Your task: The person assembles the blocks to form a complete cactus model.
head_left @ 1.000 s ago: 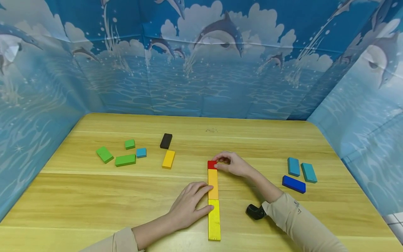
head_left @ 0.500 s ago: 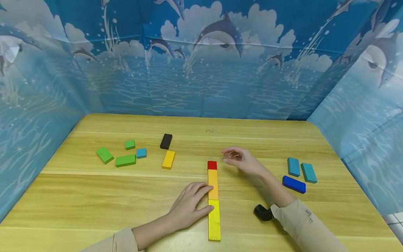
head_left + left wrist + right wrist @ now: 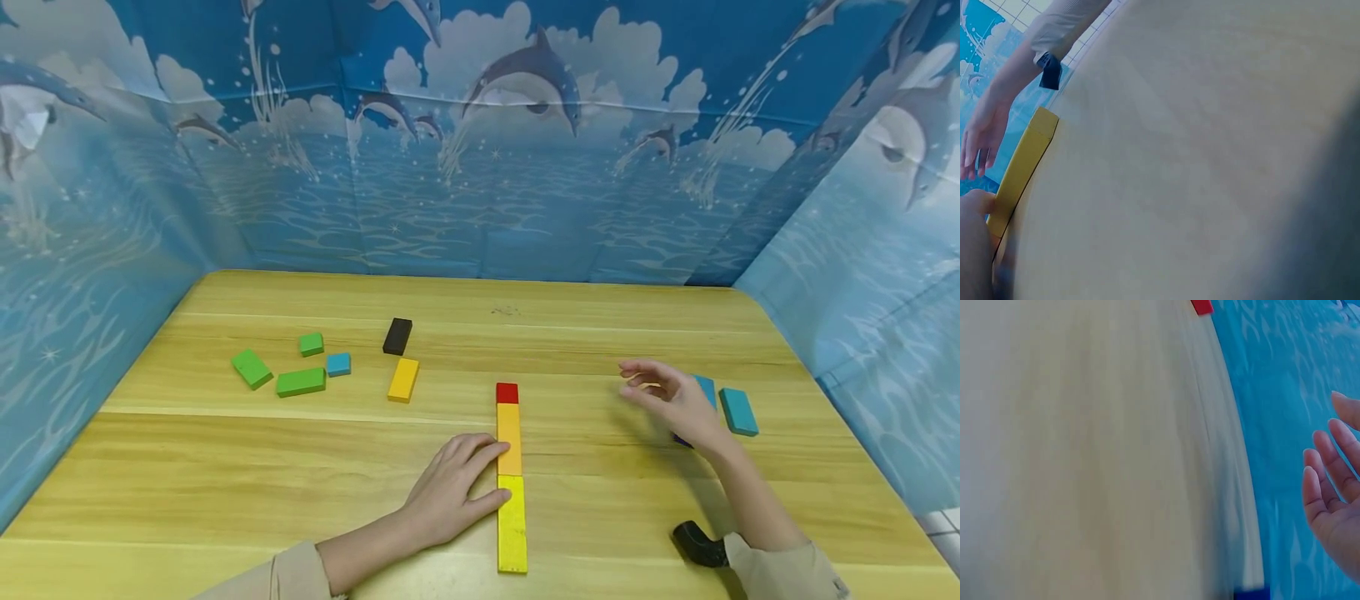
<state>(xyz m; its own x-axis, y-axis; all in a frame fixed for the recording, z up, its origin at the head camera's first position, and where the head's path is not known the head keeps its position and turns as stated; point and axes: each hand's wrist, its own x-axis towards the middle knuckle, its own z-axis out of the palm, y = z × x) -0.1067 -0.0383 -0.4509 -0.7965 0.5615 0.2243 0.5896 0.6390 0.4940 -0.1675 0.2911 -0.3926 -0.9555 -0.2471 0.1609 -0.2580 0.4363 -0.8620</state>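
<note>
A straight row of blocks runs away from me on the table: a long yellow block (image 3: 512,533) nearest, an orange block (image 3: 509,429) beyond it, and a small red block (image 3: 507,393) at the far end. My left hand (image 3: 450,487) lies along the row's left side, thumb on the yellow block and a fingertip on the orange one. My right hand (image 3: 671,402), holding nothing, hovers at the right with loosely bent fingers. It partly covers a light blue block (image 3: 707,388) and a dark blue block (image 3: 682,441). A teal block (image 3: 739,412) lies just right of them.
On the left lie several green blocks (image 3: 302,382), a small blue block (image 3: 338,364), a black block (image 3: 397,336) and a yellow-orange block (image 3: 403,381). A black device (image 3: 700,544) sticks out at the right cuff. A dolphin-print curtain (image 3: 495,208) surrounds the table (image 3: 585,325).
My right hand has let go of the red block at the row's far end and moved right, over the blue blocks. My left hand has stayed in place.
</note>
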